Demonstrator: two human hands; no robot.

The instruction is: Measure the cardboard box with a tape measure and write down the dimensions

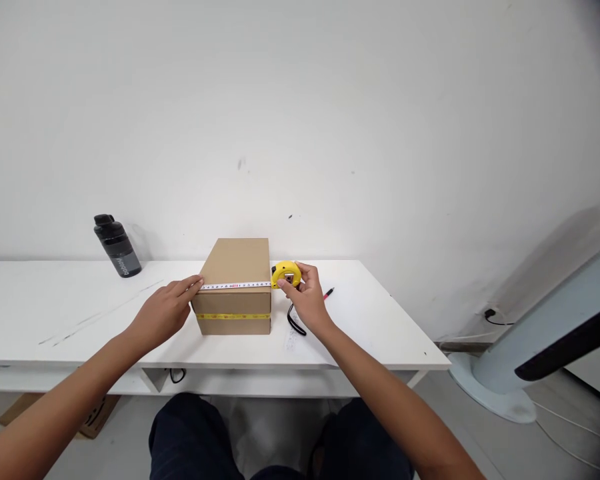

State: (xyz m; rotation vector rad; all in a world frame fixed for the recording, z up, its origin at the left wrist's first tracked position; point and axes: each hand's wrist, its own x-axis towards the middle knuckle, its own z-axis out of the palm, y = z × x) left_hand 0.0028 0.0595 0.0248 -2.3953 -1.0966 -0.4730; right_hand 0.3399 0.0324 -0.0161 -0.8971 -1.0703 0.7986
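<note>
Tape measure: yellow, white blade across brown box | right hand: gripping it | left hand: holding blade's end

In front of you is a long white table. Your brown box sits on it. Off to the left, near the back edge, stands a black bottle. To the right of the box lies a pink pen with a black tip, partly hidden. Long dark streaks mark the table's left side.
</note>
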